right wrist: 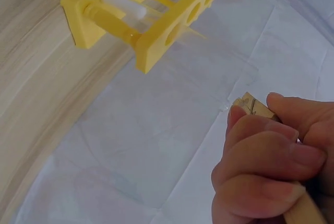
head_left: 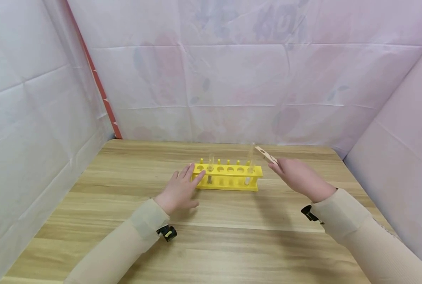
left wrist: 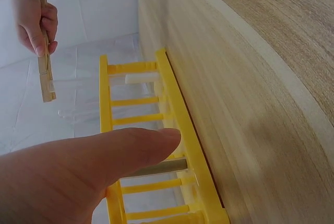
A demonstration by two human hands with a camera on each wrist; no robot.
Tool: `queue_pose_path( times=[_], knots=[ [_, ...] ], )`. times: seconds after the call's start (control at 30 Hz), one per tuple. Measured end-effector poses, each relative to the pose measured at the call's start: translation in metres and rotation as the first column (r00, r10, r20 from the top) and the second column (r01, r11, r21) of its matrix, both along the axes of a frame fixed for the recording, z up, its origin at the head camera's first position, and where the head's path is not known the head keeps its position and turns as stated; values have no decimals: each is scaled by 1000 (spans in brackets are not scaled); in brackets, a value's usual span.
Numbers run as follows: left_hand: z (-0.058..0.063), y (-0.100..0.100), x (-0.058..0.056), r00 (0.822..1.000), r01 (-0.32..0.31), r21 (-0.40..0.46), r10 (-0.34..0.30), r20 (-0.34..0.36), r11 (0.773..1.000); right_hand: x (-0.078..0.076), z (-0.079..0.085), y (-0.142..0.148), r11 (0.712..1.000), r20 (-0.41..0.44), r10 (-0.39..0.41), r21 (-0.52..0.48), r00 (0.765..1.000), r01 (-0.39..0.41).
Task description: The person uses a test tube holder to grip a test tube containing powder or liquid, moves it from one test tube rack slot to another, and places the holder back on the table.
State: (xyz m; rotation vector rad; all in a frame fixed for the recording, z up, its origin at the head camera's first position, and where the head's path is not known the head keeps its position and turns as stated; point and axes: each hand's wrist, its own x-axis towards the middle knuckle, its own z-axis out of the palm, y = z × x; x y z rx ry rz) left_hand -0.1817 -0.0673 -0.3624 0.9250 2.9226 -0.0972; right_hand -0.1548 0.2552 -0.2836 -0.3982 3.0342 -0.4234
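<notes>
A yellow test tube rack (head_left: 228, 187) stands on the table, a clear test tube (head_left: 211, 159) with dark grey contents near its left end. At its right end, another clear tube (head_left: 251, 156) has white contents (right wrist: 124, 4) low down. My left hand (head_left: 178, 191) rests its extended fingers on the rack's left end; its thumb (left wrist: 141, 148) reaches straight across the front. My right hand (head_left: 299, 177) grips a wooden test tube clamp (head_left: 265, 154), its tip beside the right tube's mouth. Whether the clamp's jaws touch that tube I cannot tell.
The wood-grain table (head_left: 211, 252) extends in front of the rack and to both sides. Pale patterned sheets (head_left: 232, 79) hang behind and at the sides. A red strip (head_left: 97, 81) runs down the back left corner.
</notes>
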Motion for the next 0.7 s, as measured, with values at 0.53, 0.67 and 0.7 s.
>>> queue_pose_path(
  times=[0.53,0.67,0.7],
  knots=[
    [-2,1,-2,1000,-10,-11,10,11,1000,-2,5,-14,1000,-1,20,-7,1000,-20],
    [-2,1,-2,1000,-9,-6,9,10,1000,-1,6,-18,1000,-1,26,-10,1000,-26],
    [-2,0,-2,1000,-8,-6,8,9,1000,-1,6,-19,1000,-1,27,-7,1000,-27]
  ],
)
